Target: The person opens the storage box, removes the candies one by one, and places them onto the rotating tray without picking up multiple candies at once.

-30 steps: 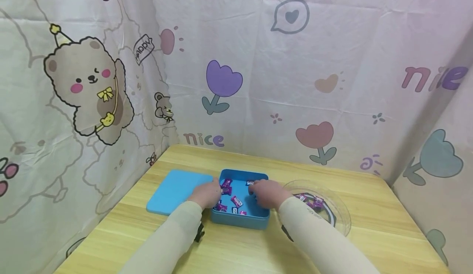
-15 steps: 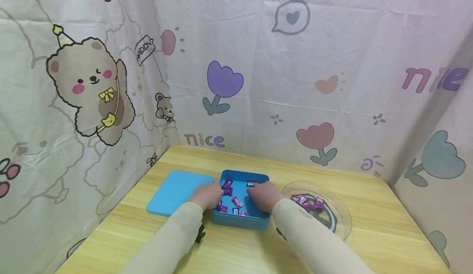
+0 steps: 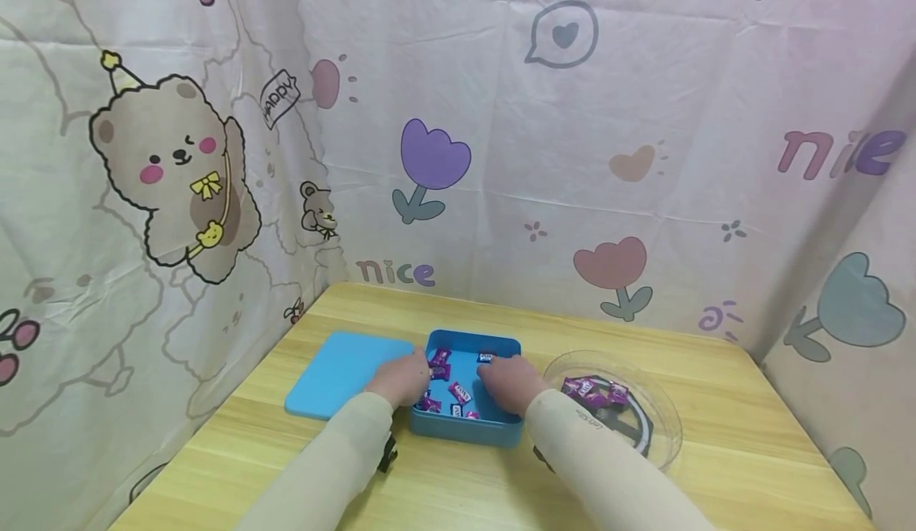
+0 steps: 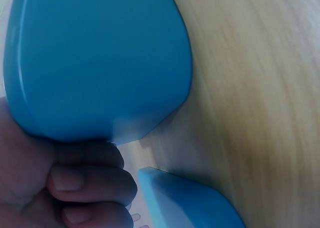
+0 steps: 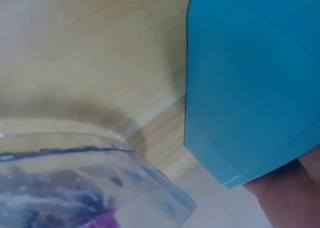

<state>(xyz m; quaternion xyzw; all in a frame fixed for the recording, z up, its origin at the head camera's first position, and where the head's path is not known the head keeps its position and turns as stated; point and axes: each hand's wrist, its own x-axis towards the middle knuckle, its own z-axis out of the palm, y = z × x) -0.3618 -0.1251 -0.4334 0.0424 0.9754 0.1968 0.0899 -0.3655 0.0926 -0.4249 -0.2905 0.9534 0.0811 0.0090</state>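
Observation:
A blue rectangular box stands without a cover on the wooden table, several purple-wrapped candies scattered inside. At its left wall is my left hand, gripping the rim; the left wrist view shows curled fingers against the wall's outside. My right hand reaches over the right wall, fingertips inside, close to a dark candy at the back. Its fingers' grip is hidden; the right wrist view shows only part of the hand beside the box wall.
Left of the box lies a flat light-blue lid. On the right, partly behind my right sleeve, stands a round clear container with several purple candies. Patterned cloth encloses the table's back and sides.
My right hand has shifted slightly left over the box, uncovering more of the clear container. The left hand, box, lid and visible candies have stayed put.

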